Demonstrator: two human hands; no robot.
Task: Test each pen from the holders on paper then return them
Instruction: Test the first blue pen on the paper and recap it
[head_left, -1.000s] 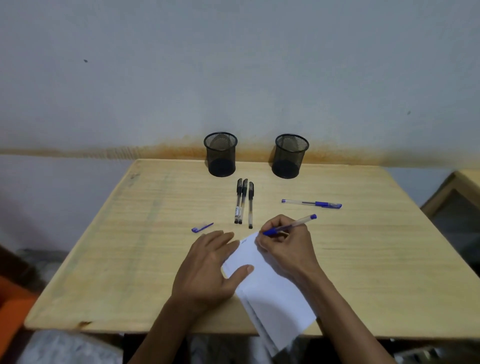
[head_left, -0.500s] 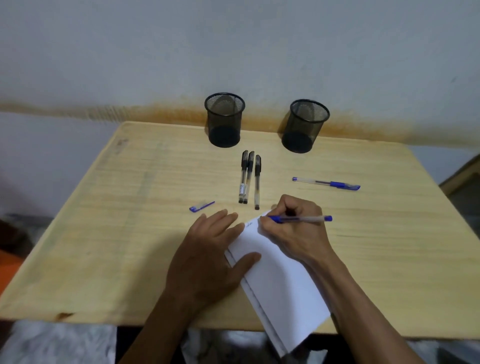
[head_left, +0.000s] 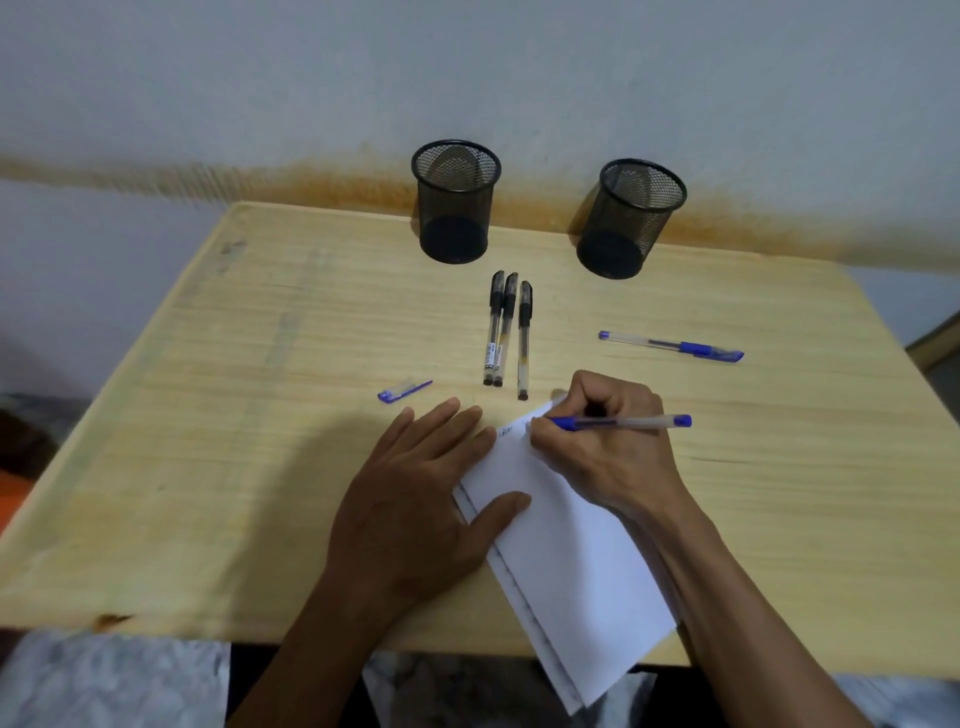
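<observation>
Blue pen (head_left: 621, 423) pinched in right hand (head_left: 605, 447), tip down on far corner of the paper (head_left: 566, 551), barrel running out level to the right of the grip. Small ink marks on the paper just left of the tip. Left hand (head_left: 415, 514) lies flat, fingers straight, pressing the paper's left edge; thumb on the sheet. Paper is a folded white stack, angled, near end hanging over the desk (head_left: 208, 467) edge.

Just beyond the grip: three black pens (head_left: 506, 332) side by side, capped ends away. Left of them, a loose blue cap (head_left: 404, 390). Right of and beyond the grip, a second blue pen (head_left: 670, 346), capped, lying flat. Farther back, two black mesh holders (head_left: 456, 200) upright by the wall (head_left: 467, 67), well apart from each other.
</observation>
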